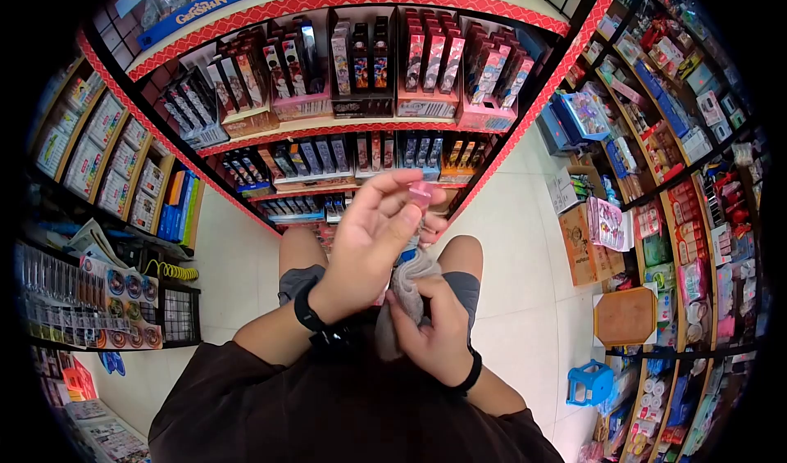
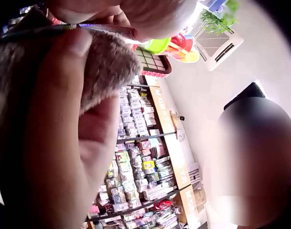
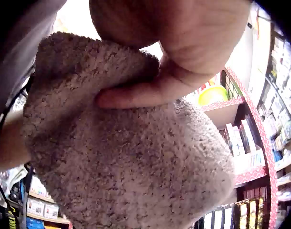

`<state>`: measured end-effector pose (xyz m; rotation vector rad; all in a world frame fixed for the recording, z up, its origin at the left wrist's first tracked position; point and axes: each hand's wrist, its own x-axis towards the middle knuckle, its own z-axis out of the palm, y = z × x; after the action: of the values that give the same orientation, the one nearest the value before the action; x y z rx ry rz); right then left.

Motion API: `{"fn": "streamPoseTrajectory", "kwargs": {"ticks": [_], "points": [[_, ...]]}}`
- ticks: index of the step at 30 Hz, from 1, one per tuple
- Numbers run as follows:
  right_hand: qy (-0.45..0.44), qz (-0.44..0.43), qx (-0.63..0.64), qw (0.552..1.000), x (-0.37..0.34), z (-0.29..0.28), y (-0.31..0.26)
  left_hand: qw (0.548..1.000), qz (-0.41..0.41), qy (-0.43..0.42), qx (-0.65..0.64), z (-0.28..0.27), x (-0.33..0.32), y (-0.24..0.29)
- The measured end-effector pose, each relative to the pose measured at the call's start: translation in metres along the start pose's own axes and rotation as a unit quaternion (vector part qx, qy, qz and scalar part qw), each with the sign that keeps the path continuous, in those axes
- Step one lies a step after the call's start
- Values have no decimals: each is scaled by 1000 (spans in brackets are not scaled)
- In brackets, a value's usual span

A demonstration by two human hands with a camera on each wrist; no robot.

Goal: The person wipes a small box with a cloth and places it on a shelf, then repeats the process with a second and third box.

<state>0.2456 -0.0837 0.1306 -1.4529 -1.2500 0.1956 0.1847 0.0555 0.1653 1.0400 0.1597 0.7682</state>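
In the head view my left hand (image 1: 373,238) is raised in front of the shelf, pinching a slim item with a translucent pink top (image 1: 420,192) between thumb and fingers. Its kind I cannot tell. Fuzzy grey cloth (image 1: 414,279) is bunched below it, a bit of blue showing at its upper edge. Lower down, my right hand (image 1: 438,332) grips that cloth, thumb laid along it. Up close in the right wrist view, the cloth (image 3: 136,157) hangs in a broad fold under the right thumb (image 3: 131,95). The left wrist view has the cloth (image 2: 109,67) beside the thumb.
Ahead stands a red-trimmed shelf (image 1: 303,135) with rows of slim boxed goods. Stocked racks (image 1: 123,152) line the left side, and more shelves (image 1: 680,242) the right. A blue stool (image 1: 590,383) and cartons (image 1: 586,246) stand on the tiled floor at right.
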Motion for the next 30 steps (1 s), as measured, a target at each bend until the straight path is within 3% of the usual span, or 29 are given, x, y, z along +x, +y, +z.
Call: {"fn": "streamPoseTrajectory", "kwargs": {"ticks": [2, 5, 6, 10, 13, 18, 22, 24, 26, 30], "points": [[15, -1, -13, 1000, 1, 4, 8, 1000, 15, -10, 22, 3, -5, -5], [99, -53, -47, 993, 6, 4, 19, 995, 25, -45, -90, -3, -8, -19], [120, -72, -37, 989, 9, 3, 20, 998, 7, -39, -39, -6, -12, -19], [155, -134, -15, 979, 14, -13, 20, 991, 74, -99, 40, -8, -21, -28], [168, -97, 44, 980, 19, -22, 9, 980, 61, -167, 90, -16, -18, -22], [120, -52, 60, 990, 26, -32, -1, 991, -50, -119, -39, -20, -21, -16], [117, -62, 51, 990, 23, -26, 3, 987, -23, -136, -86, -29, -20, -36], [110, -87, 4, 990, 24, -21, 4, 989, -7, -95, -113, -22, -21, -37], [95, -81, 14, 992, 24, -19, 2, 982, -32, -89, -163, -23, -21, -37], [21, -37, 41, 998, 17, -22, -1, 982, 11, -59, -177, -14, -20, -29]]}}
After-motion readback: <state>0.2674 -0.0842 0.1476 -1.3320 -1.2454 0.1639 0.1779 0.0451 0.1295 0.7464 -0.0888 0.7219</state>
